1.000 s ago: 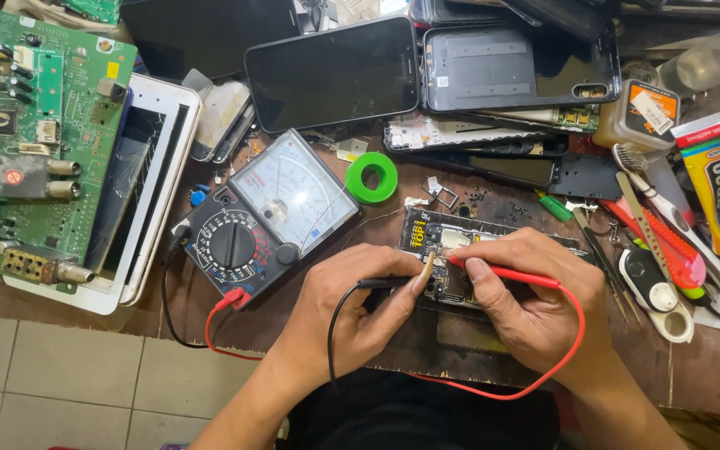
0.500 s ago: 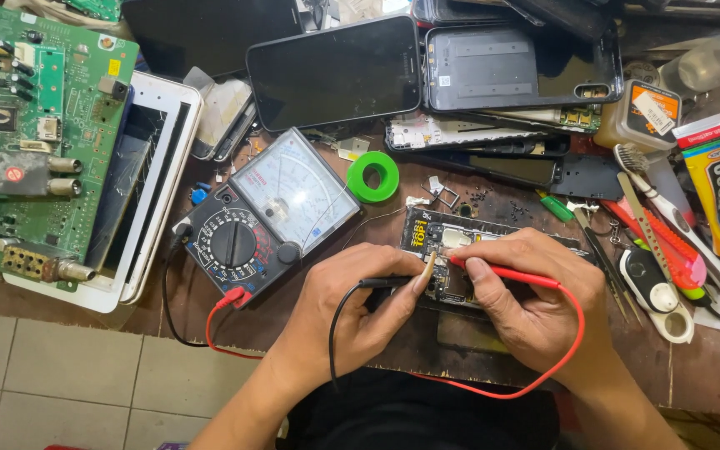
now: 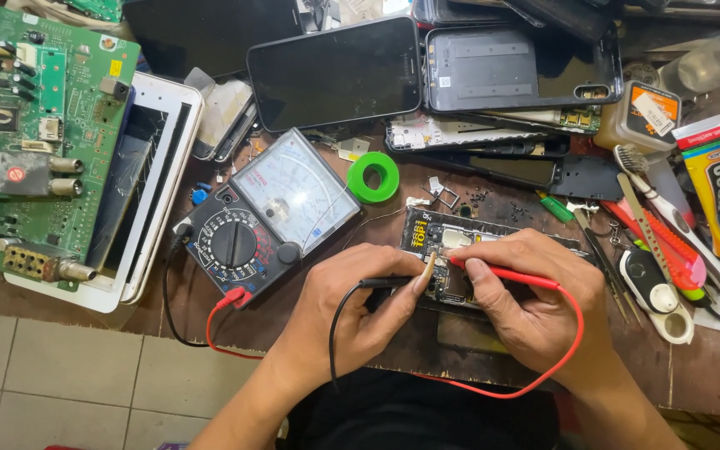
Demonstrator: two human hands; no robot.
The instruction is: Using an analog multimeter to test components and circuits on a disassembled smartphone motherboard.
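At far left: a green circuit board (image 3: 39, 142) lies flat on the tabletop (image 3: 293, 321), with a white tablet frame (image 3: 147, 200) just beside it on the right.
Left of centre: an analog multimeter (image 3: 272, 221) sits tilted, its dial end toward the person; a black lead (image 3: 339, 321) and a red lead (image 3: 543, 375) run from its lower edge.
Above centre: a dark phone (image 3: 335, 71) lies face up, a phone back housing (image 3: 522, 67) just beside it; a green tape roll (image 3: 373, 177) rests between the meter and the small board.
Left hand (image 3: 352, 308): the fingers are pinched narrow on the black probe (image 3: 393, 282), its tip pointing up onto the board.
Centre: the small phone board (image 3: 447, 250) lies flat on the tabletop near the front edge, between and partly under both hands.
Right hand (image 3: 535, 300): the fingers are closed on the red probe (image 3: 502, 273), its tip touching the board just beside the black tip.
At right: red-handled tools (image 3: 656, 237) and tweezers (image 3: 602, 258) lie near the right hand, apart from it.
At far right: a yellow glue tube (image 3: 714, 196) lies at the tabletop's edge.
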